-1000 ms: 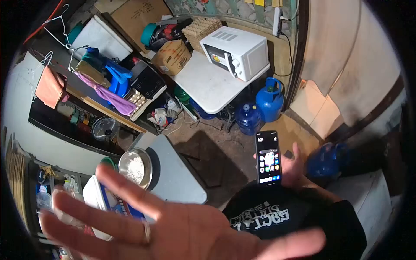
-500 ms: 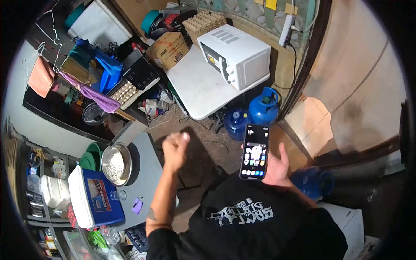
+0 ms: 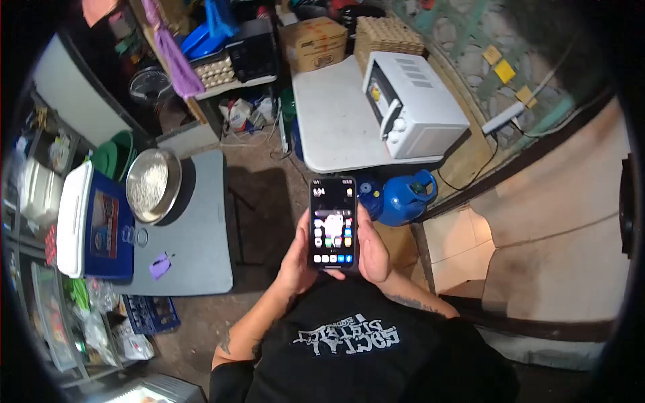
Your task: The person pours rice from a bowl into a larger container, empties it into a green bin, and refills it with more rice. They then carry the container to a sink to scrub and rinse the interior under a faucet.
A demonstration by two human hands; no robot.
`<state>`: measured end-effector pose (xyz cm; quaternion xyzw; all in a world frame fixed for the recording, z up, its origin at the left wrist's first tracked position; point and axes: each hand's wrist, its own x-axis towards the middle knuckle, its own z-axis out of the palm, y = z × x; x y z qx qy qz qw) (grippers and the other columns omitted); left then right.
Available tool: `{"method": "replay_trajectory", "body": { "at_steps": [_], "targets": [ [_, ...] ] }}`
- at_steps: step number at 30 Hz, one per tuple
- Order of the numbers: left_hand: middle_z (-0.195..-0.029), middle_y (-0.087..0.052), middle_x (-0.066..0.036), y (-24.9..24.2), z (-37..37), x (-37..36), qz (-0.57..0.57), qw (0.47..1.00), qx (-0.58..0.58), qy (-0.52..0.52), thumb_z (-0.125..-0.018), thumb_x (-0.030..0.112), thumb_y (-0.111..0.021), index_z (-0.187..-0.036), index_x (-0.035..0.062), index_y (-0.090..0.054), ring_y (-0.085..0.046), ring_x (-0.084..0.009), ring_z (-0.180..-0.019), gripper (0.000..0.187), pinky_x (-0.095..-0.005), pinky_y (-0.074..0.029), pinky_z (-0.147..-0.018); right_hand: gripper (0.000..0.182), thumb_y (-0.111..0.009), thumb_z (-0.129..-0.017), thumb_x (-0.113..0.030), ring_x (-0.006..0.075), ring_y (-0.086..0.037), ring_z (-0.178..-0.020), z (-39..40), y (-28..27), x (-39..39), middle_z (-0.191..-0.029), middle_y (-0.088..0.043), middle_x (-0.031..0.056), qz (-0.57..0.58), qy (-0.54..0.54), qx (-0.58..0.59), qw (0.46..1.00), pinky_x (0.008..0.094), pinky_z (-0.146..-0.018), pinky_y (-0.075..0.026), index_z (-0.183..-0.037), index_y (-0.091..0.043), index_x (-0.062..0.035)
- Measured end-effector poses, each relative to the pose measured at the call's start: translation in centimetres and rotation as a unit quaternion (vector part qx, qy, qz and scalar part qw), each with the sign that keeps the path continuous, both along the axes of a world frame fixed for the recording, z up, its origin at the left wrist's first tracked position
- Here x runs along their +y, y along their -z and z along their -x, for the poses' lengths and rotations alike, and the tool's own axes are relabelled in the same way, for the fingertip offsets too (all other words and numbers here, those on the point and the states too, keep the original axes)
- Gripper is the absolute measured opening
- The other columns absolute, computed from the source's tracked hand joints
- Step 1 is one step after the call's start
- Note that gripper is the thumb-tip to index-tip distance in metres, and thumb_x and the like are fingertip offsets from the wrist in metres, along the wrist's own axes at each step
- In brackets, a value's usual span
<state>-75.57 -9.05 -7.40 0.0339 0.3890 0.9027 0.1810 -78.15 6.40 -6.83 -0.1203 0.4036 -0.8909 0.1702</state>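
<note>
While both hands close on it from either side, one phone (image 3: 332,223) stands upright at the centre of the frame, screen lit and facing the camera. The left hand (image 3: 295,258) wraps the phone's left edge and lower corner; the right hand (image 3: 373,248) cups its right edge, fingers behind the back and hidden. Each hand is curled narrow around the case, and the phone sits between them, just above the black printed shirt (image 3: 349,342).

Counted around it: two tables, a grey one (image 3: 201,235) at centre left and a white one (image 3: 329,127) at upper centre. One white microwave (image 3: 413,104) stands on the white table. One blue gas cylinder (image 3: 403,198) shows clearly just right of the phone, with a second blue shape beside it partly covered by the phone. One metal bowl (image 3: 153,185) of pale grains rests on the grey table, beside one blue-and-white cooler (image 3: 94,221). One small purple scrap (image 3: 160,265) lies on the grey table's lower part. One cardboard box (image 3: 314,41) sits at the top.

Icons on the screen are too small to read. Shelves along the left edge are dark, warped and cluttered, their contents hard to make out.
</note>
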Motion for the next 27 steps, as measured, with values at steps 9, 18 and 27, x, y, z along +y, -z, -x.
{"method": "replay_trajectory", "body": {
  "at_steps": [9, 18, 27],
  "targets": [
    [-0.151, -0.037, -0.013, 0.3, 0.4, -9.6, -0.039, 0.982, 0.053, -0.178, -0.101, 0.061, -0.028, -0.156, 0.0086, -0.011, -0.045, -0.0250, -0.135, 0.079, -0.0410, -0.039, -0.111, 0.105, -0.070, -0.079, -0.006, 0.0269, -0.035, -0.140, 3.5, 1.2, -8.2, -0.150, -0.033, 0.0230, -0.335, -0.111, 0.296, 0.888, 0.0387, -0.114, -0.029, -0.153, 0.003, 0.0068],
    [-0.147, -0.043, -0.013, 1.8, 0.3, -20.0, -0.064, 0.975, 0.001, -0.214, -0.102, 0.059, -0.025, -0.155, 0.0114, -0.016, -0.052, -0.0270, -0.129, 0.072, -0.0441, -0.048, -0.104, 0.100, -0.064, -0.077, 0.003, 0.0275, -0.044, -0.134, 3.9, -0.4, -19.5, -0.146, -0.039, 0.0237, -0.327, -0.164, 0.213, 0.906, 0.0366, -0.112, -0.034, -0.152, 0.002, 0.0076],
    [-0.143, -0.046, -0.013, 3.7, 0.2, -25.3, -0.091, 0.975, -0.014, -0.204, -0.101, 0.054, -0.035, -0.152, 0.0079, -0.020, -0.053, -0.0250, -0.126, 0.071, -0.0405, -0.047, -0.104, 0.080, -0.065, -0.091, -0.023, 0.0224, -0.049, -0.126, 5.4, 1.6, -25.0, -0.138, -0.046, 0.0168, -0.299, -0.206, 0.150, 0.920, 0.0385, -0.109, -0.037, -0.149, -0.016, 0.0020]
  ]
}}
